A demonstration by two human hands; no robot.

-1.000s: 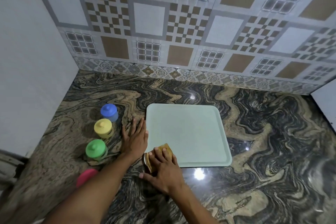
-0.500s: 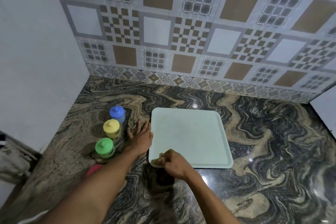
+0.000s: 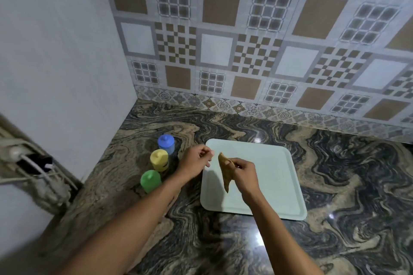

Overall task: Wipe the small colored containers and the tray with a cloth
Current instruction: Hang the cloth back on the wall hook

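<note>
A pale green tray (image 3: 268,174) lies flat on the marbled counter. Left of it stand a blue container (image 3: 166,143), a yellow container (image 3: 159,159) and a green container (image 3: 150,180) in a row. My right hand (image 3: 243,175) pinches a brown-yellow cloth (image 3: 225,171) by its top corner, so the cloth hangs down above the tray's left part. My left hand (image 3: 195,159) hovers just left of the cloth, fingers loosely curled, holding nothing.
The patterned tile wall (image 3: 257,51) runs behind the counter and a plain white wall (image 3: 55,51) closes the left side. A cluttered ledge with cables (image 3: 33,163) sits at the far left. Bare counter (image 3: 346,185) spreads right of the tray.
My right hand has lifted the cloth off the tray's front corner and now dangles it in the air. My left hand has risen from the counter toward the cloth. The pink container is no longer in view.
</note>
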